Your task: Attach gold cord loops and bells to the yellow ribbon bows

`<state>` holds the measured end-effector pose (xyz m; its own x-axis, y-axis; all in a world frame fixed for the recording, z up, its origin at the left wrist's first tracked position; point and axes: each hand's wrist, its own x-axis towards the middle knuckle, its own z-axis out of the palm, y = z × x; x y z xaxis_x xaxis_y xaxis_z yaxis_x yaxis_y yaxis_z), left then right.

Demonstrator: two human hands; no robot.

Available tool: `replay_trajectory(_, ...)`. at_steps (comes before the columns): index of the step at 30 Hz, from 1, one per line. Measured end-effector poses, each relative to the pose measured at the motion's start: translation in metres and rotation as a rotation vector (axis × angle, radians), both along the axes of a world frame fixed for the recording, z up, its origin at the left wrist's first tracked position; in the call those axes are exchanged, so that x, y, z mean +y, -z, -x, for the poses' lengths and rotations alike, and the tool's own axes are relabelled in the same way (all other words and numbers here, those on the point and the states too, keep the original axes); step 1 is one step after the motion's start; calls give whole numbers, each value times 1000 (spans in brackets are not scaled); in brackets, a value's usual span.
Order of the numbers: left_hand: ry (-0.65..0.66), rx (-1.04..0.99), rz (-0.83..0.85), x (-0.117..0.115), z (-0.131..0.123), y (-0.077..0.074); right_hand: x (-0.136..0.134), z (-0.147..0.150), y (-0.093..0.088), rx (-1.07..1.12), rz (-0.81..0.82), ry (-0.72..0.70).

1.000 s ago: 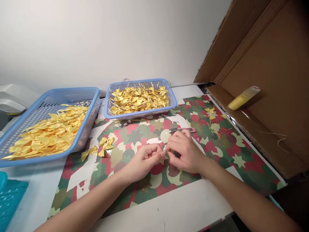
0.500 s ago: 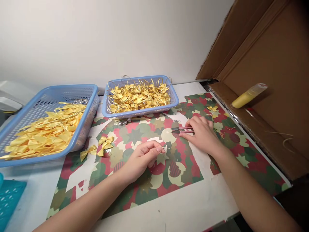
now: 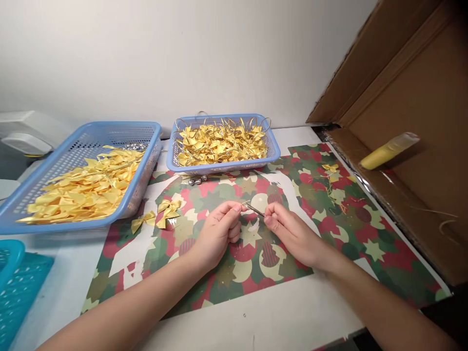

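Overall, the bench (image 3: 204,331) is white, overlaid by a patterned sheet (image 3: 244,253) in green, red and cream. A pale wall (image 3: 183,63) stands behind; a brown cardboard panel (image 3: 413,87) bounds the right side, where a yellow-filled tube (image 3: 389,152) slants. A larger blue basket (image 3: 62,225) limits the left, a smaller blue basket (image 3: 223,168) the rear; both hold yellow bows (image 3: 84,190). Silver balls (image 3: 198,180) lie just before the smaller basket, leaving a stretch of sheet between them and the hands. A white margin runs along the sheet's near edge. Over mid-sheet, the left hand (image 3: 219,231) pinches a thin strand (image 3: 246,202), fingers curled. The right hand (image 3: 294,236) is closed around dark snips (image 3: 255,209), their blades pointing toward the left fingertips; whether blades and strand touch cannot be told.
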<state>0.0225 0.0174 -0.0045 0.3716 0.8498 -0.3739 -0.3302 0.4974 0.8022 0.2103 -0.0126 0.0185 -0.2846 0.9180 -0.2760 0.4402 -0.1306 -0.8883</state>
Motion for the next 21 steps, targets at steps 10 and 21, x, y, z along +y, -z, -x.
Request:
replay_trajectory(10, 114, 124, -100, -1, -1, -2, 2, 1, 5, 62, 7, 34)
replay_trajectory(21, 135, 133, -112, 0, -1, -2, 1, 2, 5, 62, 9, 40)
